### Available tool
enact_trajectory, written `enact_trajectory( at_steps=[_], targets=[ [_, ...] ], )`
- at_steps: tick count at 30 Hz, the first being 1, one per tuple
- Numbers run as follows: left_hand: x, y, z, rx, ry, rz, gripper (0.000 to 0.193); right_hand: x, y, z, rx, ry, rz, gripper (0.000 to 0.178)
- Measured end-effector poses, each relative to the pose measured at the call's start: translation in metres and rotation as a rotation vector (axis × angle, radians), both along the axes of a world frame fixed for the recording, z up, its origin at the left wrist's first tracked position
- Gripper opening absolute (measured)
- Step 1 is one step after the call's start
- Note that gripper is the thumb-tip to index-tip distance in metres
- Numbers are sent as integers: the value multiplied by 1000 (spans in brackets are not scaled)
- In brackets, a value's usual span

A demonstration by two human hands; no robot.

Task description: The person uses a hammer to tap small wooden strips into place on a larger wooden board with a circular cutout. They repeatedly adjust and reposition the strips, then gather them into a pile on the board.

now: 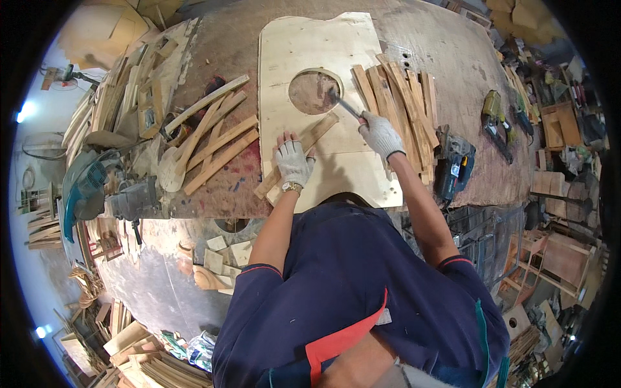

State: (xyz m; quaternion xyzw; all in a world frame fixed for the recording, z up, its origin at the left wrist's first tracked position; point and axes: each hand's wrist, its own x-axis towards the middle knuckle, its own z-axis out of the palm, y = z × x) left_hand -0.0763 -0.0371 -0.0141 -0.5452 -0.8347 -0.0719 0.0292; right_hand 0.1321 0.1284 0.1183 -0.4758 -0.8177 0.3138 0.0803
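Observation:
A pale plywood panel (275,77) with a round hole and wavy-cut ends lies on the workbench in front of me. Across its lower part a wooden strip (321,129) rests at a slant. My left hand (294,161), in a pale work glove with bare fingertips, lies over this strip, fingers stretched out flat. In my gloved right hand (381,134) is a hammer (350,108), gripped by the handle. Its dark head is over the right edge of the hole; whether it touches the panel I cannot tell.
Loose wooden strips (388,97) overlap the panel's right side, and more strips (220,145) lie at its left. A blue-and-black power tool (455,169) and a yellow-green nail gun (494,119) are on the right. A teal saw (87,187) stands at the left edge.

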Motion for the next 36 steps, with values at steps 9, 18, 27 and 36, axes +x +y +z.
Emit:
enact_trajectory(
  at_steps=[9,18,27,36],
  targets=[
    [8,1,8,-8,-53,-16,80,20,-21,-68,47,12,72,22],
    [7,-2,2,109,-7,-6,73,2,-62,-53,190,113,-77,27],
    [7,6,16,141,-270,24,29,12,-63,-37,85,127,-138,33],
    [21,-1,16,203,-205,-24,22,20,-76,9,117,174,-242,27]
  ],
)
